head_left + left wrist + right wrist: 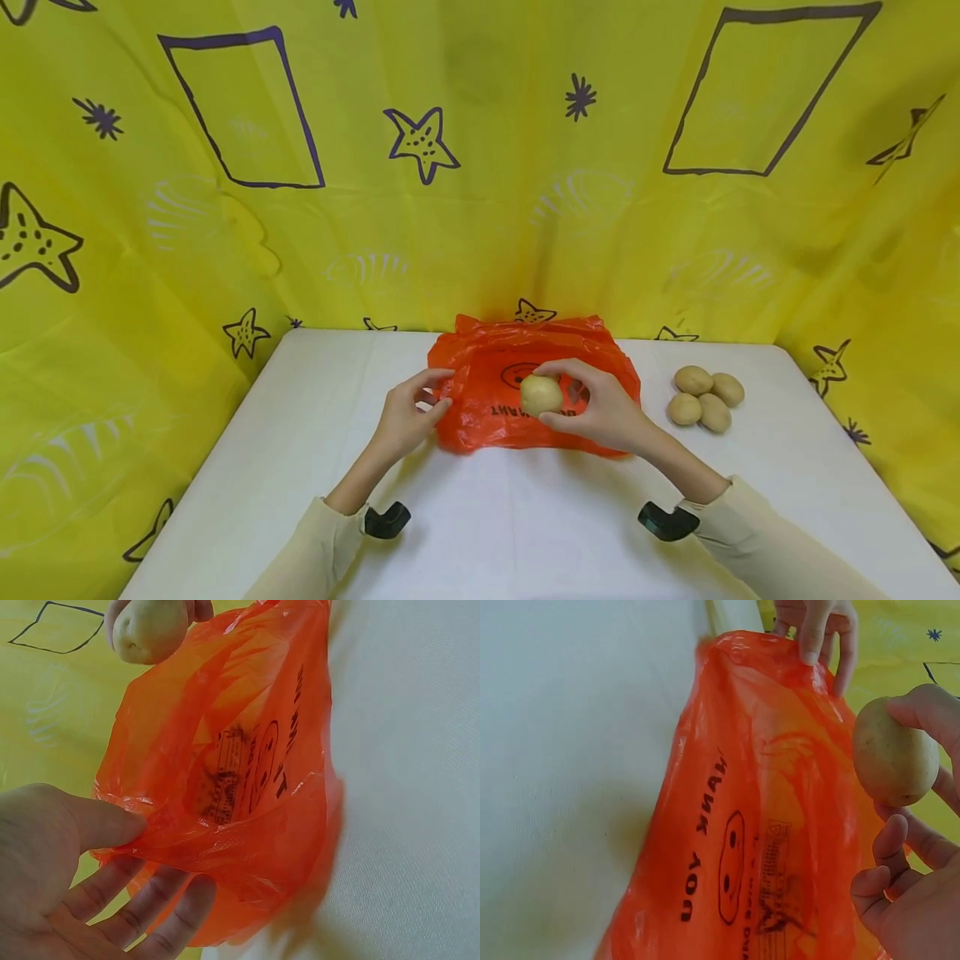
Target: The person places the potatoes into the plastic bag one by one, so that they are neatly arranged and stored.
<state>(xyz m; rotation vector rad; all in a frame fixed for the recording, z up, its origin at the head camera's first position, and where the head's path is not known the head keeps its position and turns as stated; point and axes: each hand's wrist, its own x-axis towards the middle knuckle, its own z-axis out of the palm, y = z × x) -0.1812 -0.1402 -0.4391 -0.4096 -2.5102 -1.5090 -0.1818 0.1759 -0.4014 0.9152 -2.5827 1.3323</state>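
A red plastic bag (pixel 480 417) with black print lies on the white table, its mouth spread apart in the left wrist view. My left hand (pixel 408 417) pinches the bag's left edge between thumb and fingers. In my right hand (pixel 603 408), thumb and fingers grip a potato (pixel 540 395), held over the bag in the head view. The right wrist view shows this potato (pixel 894 754) up close, pale and smooth, beside the bag (pixel 727 787).
Several potatoes (pixel 694 380) lie in a group on the white table (pixel 315 467), right of the bag. A yellow patterned curtain (pixel 480 208) hangs behind the table and along its sides.
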